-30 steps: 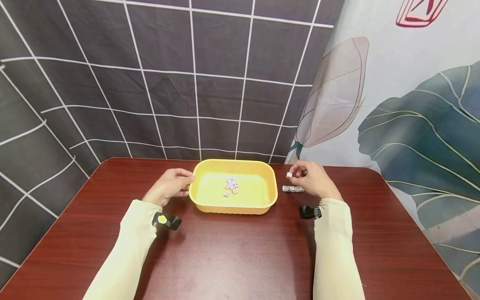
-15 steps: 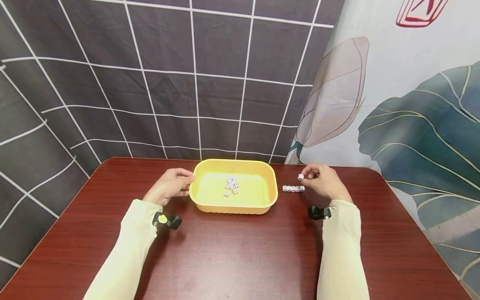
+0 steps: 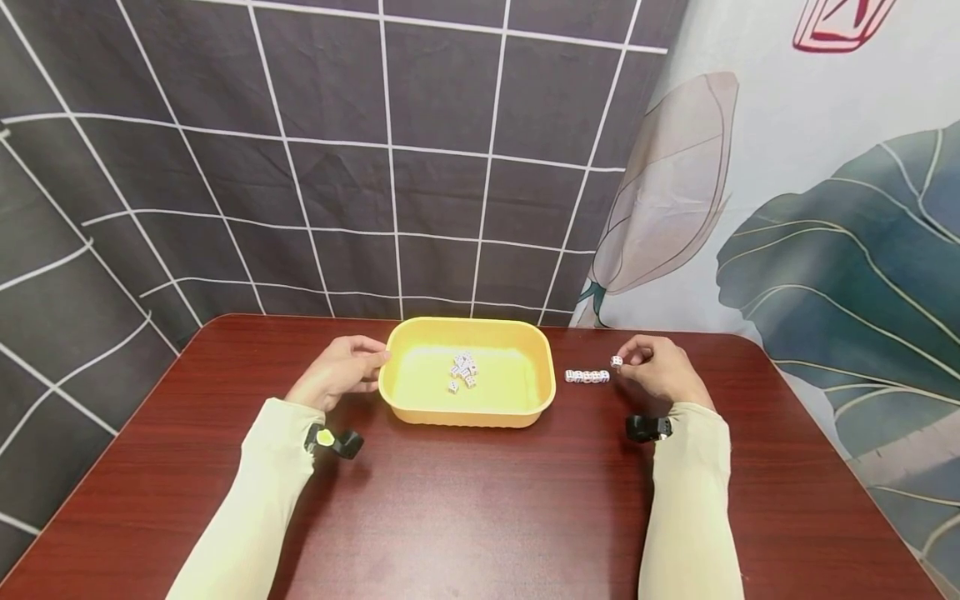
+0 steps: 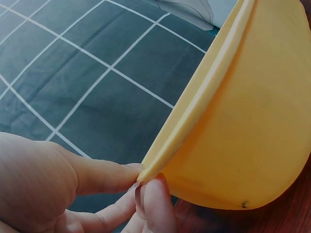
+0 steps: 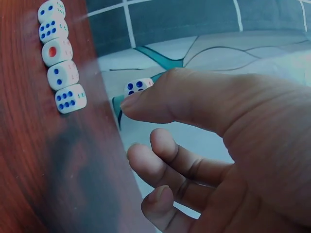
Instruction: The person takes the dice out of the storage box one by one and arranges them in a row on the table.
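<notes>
A yellow plastic tub (image 3: 467,418) stands at the back of the table, and my left hand (image 3: 339,372) pinches its left rim (image 4: 194,104) between thumb and fingers. Several white dice (image 3: 464,367) lie in a loose heap inside it. Right of the tub, a row of dice (image 3: 587,377) runs left to right, each against its neighbour. My right hand (image 3: 662,368) pinches a single die (image 5: 138,86) just beyond the row's right end, slightly above it. Blue pips show on that die in the right wrist view; the thumb covers part of it.
The reddish-brown wooden table (image 3: 465,508) spreads in front of both arms. Behind its back edge hangs a dark grid-patterned cloth (image 3: 442,192), with a leaf-printed cloth (image 3: 840,250) to the right. Black camera straps (image 3: 647,428) sit at the wrists.
My right hand has carried the die rightward past the row and lowered it, uncovering the row's right end. The left hand and the tub have stayed put.
</notes>
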Tool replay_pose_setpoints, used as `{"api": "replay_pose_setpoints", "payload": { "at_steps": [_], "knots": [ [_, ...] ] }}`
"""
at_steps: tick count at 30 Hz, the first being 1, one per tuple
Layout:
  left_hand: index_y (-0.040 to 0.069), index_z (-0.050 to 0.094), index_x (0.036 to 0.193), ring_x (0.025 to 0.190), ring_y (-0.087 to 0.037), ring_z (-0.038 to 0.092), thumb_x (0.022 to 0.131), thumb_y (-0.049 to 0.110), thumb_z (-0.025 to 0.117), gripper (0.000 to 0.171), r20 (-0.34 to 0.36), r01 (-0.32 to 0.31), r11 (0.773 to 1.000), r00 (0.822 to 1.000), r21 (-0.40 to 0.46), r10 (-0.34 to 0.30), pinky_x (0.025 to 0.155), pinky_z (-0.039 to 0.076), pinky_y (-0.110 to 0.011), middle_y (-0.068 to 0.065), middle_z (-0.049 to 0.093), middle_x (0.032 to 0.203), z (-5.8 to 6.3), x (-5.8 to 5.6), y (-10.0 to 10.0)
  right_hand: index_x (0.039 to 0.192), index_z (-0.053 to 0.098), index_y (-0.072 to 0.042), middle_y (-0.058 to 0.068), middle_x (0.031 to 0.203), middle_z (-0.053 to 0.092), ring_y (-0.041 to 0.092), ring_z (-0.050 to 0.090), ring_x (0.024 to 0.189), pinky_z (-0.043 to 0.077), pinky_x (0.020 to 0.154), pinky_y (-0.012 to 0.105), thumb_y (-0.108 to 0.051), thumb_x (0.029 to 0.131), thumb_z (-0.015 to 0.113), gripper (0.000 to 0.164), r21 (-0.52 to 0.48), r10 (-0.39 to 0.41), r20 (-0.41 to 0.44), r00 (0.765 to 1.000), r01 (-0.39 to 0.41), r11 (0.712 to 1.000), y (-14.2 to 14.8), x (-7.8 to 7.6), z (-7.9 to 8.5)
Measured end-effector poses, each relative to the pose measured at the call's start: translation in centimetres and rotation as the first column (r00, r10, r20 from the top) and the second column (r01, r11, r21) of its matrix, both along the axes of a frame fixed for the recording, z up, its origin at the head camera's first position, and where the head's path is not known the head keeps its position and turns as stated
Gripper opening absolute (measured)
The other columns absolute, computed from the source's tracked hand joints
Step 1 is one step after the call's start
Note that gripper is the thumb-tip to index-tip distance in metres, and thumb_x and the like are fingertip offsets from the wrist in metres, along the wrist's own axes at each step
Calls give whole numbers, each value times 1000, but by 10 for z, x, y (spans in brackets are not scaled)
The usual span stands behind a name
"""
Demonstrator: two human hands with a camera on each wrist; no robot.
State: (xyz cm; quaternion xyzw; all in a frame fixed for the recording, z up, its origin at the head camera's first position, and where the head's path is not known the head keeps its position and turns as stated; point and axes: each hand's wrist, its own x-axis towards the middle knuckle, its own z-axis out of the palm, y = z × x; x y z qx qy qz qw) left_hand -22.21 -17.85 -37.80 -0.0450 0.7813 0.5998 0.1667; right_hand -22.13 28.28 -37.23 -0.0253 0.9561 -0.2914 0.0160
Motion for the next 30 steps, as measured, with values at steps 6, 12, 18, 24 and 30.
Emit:
{"api": "replay_pose_setpoints", "payload": {
  "at_steps": [6,12,18,24,30],
  "knots": [
    [-8,50,134,77,-9,63,102,11,59,39,1,-1,1000,1000,4,1,67,60,-21,-2,66,92,0,1,0,100,71,-7,0,76,58,19,51,78,38,68,32,-15,90,73,13,-2,-37,55,998,37,999,3,-1,-7],
    [-8,51,134,77,-9,63,103,11,59,38,0,-5,1000,1000,3,5,68,60,-21,-2,66,92,0,1,0,98,71,-5,1,75,60,19,51,76,39,66,31,-13,88,73,13,6,-30,77,997,30,1000,5,-4,-15],
    [-9,50,134,77,-9,63,103,11,58,38,2,1,1000,1000,5,-1,67,59,-21,-2,67,91,0,1,0,96,71,-6,1,76,61,18,53,76,39,67,30,-11,85,73,12,35,-18,91,996,15,999,6,-5,-22],
    [-8,50,134,77,-9,64,103,11,58,38,3,-5,1000,1000,4,5,67,59,-20,-3,67,93,1,0,1,96,71,-6,2,77,60,19,53,76,40,67,30,-12,86,72,11,35,-13,92,996,9,999,3,-6,-22],
    [-8,50,134,77,-9,64,103,11,58,37,5,-7,1000,1000,6,7,67,60,-21,-3,67,93,1,1,1,98,72,-5,2,77,60,18,52,75,40,66,29,-10,87,72,11,24,-13,87,996,11,1000,1,-6,-23]
  ]
}}
